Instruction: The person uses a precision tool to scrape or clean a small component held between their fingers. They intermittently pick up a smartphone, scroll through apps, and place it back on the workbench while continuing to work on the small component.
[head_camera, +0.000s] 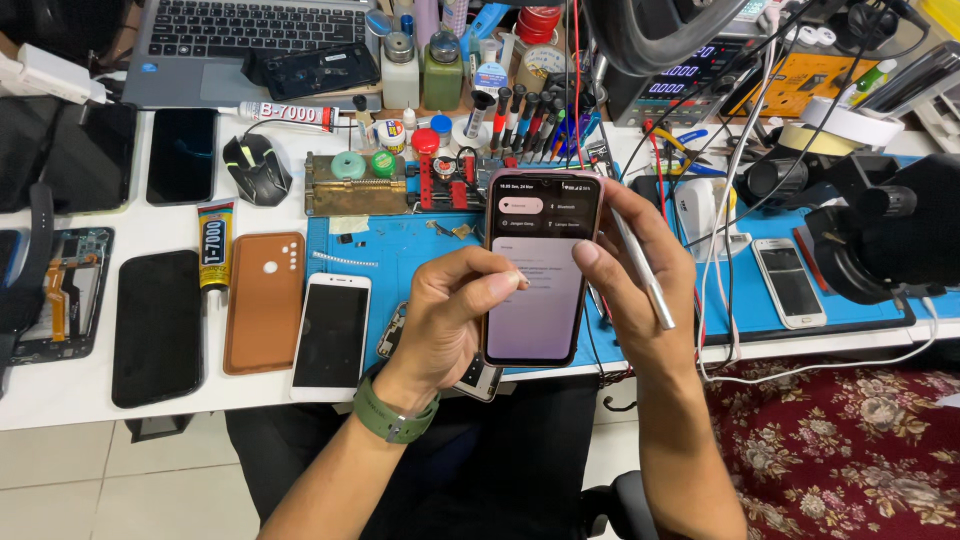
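Lit phone in right hand
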